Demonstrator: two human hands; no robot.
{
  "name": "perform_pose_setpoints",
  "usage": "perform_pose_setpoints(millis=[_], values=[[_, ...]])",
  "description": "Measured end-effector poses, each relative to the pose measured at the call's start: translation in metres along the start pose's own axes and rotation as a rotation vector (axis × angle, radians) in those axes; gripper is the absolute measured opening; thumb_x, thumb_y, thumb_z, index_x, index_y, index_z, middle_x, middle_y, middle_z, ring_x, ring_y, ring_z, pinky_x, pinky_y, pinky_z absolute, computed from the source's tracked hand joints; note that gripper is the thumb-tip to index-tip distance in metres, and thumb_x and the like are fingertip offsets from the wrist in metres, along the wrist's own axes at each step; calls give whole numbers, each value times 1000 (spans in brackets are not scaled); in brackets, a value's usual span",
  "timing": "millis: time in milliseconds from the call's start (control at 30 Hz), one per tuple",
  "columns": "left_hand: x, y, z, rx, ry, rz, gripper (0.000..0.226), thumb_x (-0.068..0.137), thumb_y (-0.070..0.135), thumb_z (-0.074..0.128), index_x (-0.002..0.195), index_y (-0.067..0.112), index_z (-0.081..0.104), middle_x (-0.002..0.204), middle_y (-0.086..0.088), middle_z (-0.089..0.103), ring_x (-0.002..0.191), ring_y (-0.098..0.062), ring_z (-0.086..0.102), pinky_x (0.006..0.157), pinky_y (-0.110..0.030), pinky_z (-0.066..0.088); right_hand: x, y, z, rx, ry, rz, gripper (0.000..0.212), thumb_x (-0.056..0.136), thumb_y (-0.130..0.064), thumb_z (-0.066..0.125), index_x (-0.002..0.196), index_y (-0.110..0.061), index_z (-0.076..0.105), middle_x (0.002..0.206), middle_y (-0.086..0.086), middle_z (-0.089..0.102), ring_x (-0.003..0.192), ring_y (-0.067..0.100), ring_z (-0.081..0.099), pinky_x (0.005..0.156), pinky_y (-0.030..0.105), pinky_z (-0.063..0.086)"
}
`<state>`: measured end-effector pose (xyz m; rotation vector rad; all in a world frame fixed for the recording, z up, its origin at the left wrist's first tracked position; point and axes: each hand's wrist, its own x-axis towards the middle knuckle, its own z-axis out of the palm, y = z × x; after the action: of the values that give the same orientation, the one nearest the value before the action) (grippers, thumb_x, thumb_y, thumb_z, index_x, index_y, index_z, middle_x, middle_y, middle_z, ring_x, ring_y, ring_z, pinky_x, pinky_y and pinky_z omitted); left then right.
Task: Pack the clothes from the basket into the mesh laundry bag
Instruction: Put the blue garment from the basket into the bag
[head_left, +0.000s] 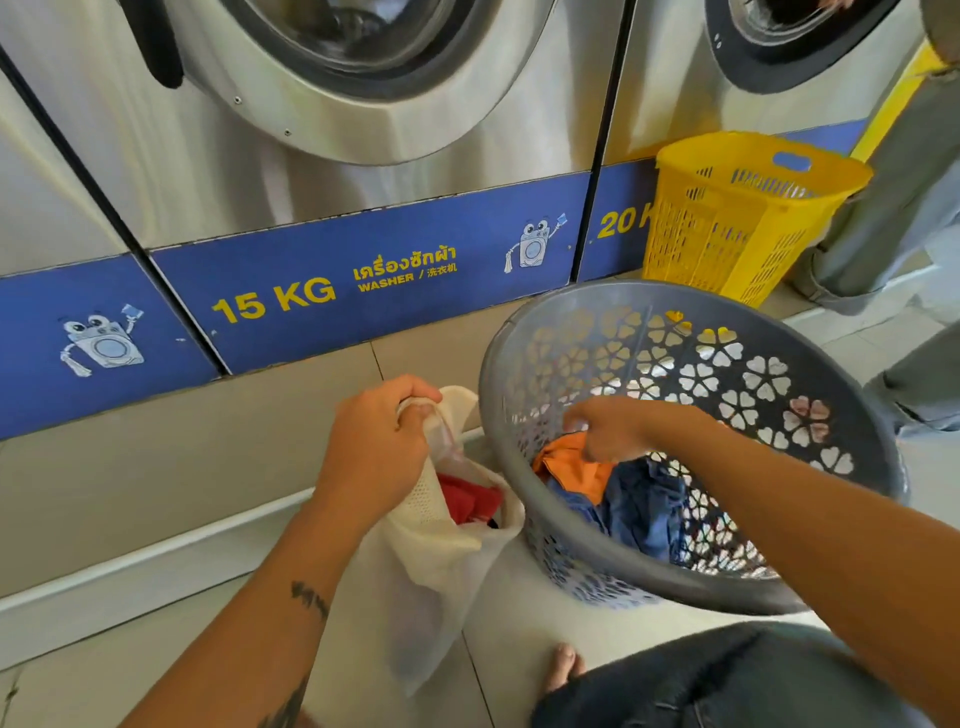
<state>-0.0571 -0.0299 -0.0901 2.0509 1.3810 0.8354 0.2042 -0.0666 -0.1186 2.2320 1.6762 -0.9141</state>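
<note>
At the far left we see a washer (78, 171) that is cut off by the frame edge, and next to it the washer marked 15 KG (332, 130), whose door goes out of the picture at the top. Below it our left hand (376, 447) has its fingers curled around the upper rim of the cream mesh laundry bag (441, 551) and holds the mouth open. The bag hangs down to the tiled floor (156, 649). Inside the mouth we see a red garment (467, 501); the rest of the bag's content is too blurred behind the mesh to name.

Just beside the bag, touching it, stands the grey basket (852, 415), tilted toward us. Our right hand (610, 428) is inside it and pinches an orange garment (569, 467) at its upper edge; the fingertips are partly hidden by the cloth. Blue clothes (644, 506) lie beside the orange one, partly under our forearm.

Behind the basket stands a yellow basket (748, 218), and at the right edge a person's trouser legs (893, 218), cut off.
</note>
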Motion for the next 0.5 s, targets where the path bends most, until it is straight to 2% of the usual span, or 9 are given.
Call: perform_pose_setpoints(millis=[67,133,200,233,300,367,400,433,500], values=[[2,2,5,5,8,14,26,94,9,53,88,27,71,86,2,70,78,-16,60,66,-25,49,37,20,23,-158,-137,58,64,90,-16,58,151,-16,37,144,10,52,124,36,57,97,45,53],[6,-1,8,17,13,12,25,95,10,53,89,28,70,86,1,70,80,-18,61,68,-32,51,73,36,41,-271,-199,55,66,91,-26,60,152,-20,36,147,6,50,125,33,55,101,42,50],[9,-11,12,27,10,-10,24,95,12,53,92,28,70,89,2,70,84,-19,60,67,-28,47,142,71,64,-356,-206,88,56,89,-34,57,142,-20,45,141,7,56,119,33,58,98,41,51],[10,-16,15,35,-3,-36,23,96,12,53,93,27,70,91,3,69,85,-18,60,65,-24,45,182,89,80,-389,-214,98,59,86,-38,56,142,-25,44,137,6,59,113,32,61,93,40,53],[6,-27,23,49,-42,-73,23,95,12,53,94,28,70,91,5,68,82,-13,59,61,-17,42,198,84,89,-438,-235,94,63,80,-41,55,141,-29,45,132,4,62,98,26,64,85,38,56],[3,-33,30,51,-72,-76,23,95,12,55,92,29,69,87,11,68,79,-6,58,61,-14,42,214,79,91,-384,-196,119,37,87,-25,55,121,-12,58,110,8,66,84,23,61,70,32,53],[3,-34,31,50,-79,-73,23,95,12,55,92,30,69,85,14,67,78,-2,58,62,-14,43,204,66,87,-358,-152,100,24,90,-17,54,111,-9,61,102,9,66,83,24,60,69,34,53],[5,-36,32,52,-80,-72,23,95,12,55,91,30,69,84,17,66,78,-1,58,62,-13,43,188,50,81,-343,-88,81,23,92,-15,53,112,-8,62,105,10,66,88,26,62,74,38,55],[10,-39,31,64,-76,-90,22,95,14,55,91,31,69,84,17,65,78,-1,57,61,-12,41,188,48,90,-418,-113,36,41,95,-27,53,132,-10,55,130,14,60,108,32,60,87,40,52]])
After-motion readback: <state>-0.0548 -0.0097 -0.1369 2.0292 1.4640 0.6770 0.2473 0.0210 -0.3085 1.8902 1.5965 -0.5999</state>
